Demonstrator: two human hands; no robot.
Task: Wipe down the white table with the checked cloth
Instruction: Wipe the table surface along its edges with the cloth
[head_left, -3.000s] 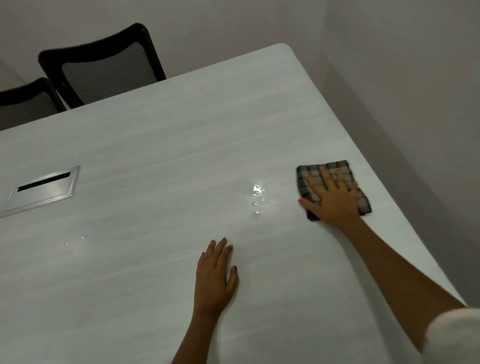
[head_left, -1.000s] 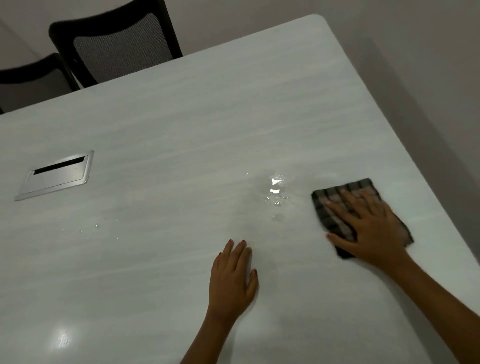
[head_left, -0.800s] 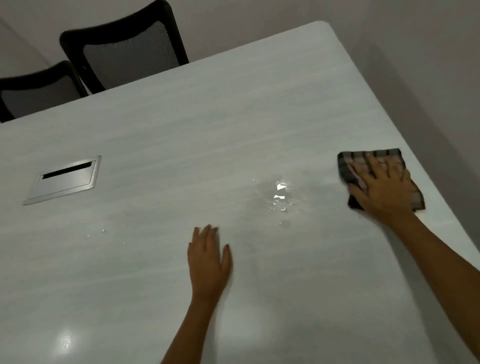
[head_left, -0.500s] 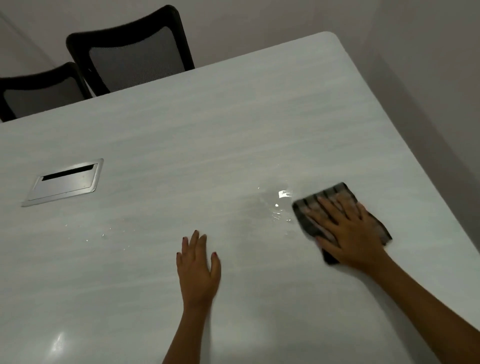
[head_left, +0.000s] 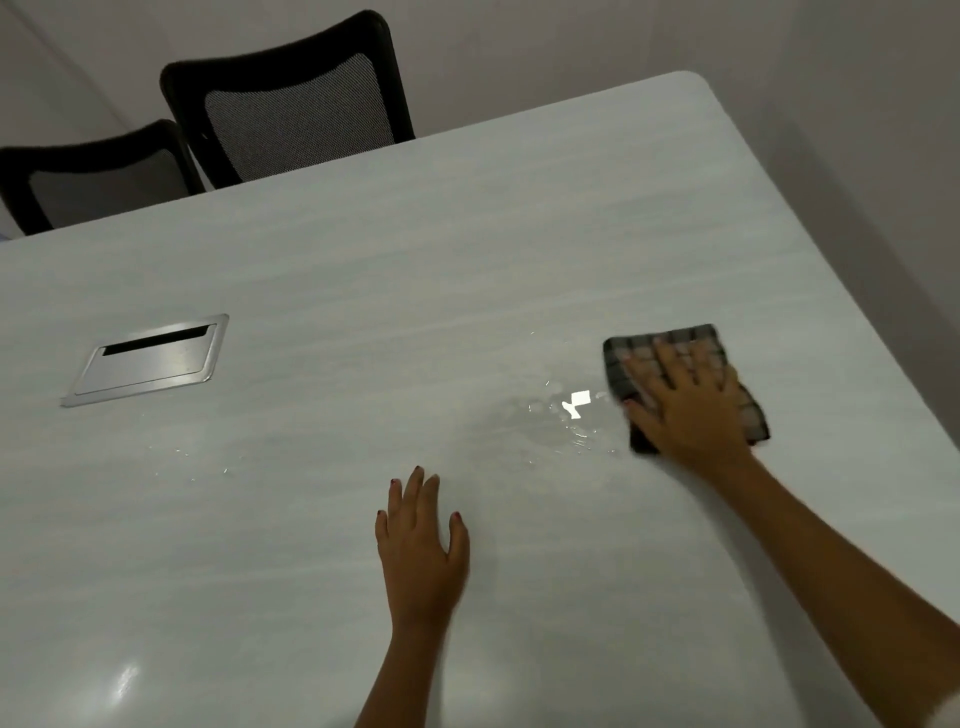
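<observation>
Pressing checked cloth (head_left: 756, 421), right hand (head_left: 693, 410), near table (head_left: 831, 322) edge

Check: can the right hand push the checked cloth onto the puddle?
Likely yes. The puddle lies just beside the checked cloth under the right hand, nothing between; the left hand rests clear.

Dark red nail polish (head_left: 456, 515) on left hand (head_left: 422, 564); white sleeve (head_left: 946, 717) edge, right arm (head_left: 831, 561)

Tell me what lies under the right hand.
The checked cloth lies under the right hand, flat on the white table, its edges showing around the hand. The table beneath the cloth is covered, so whether it is wet there cannot be seen.
</observation>
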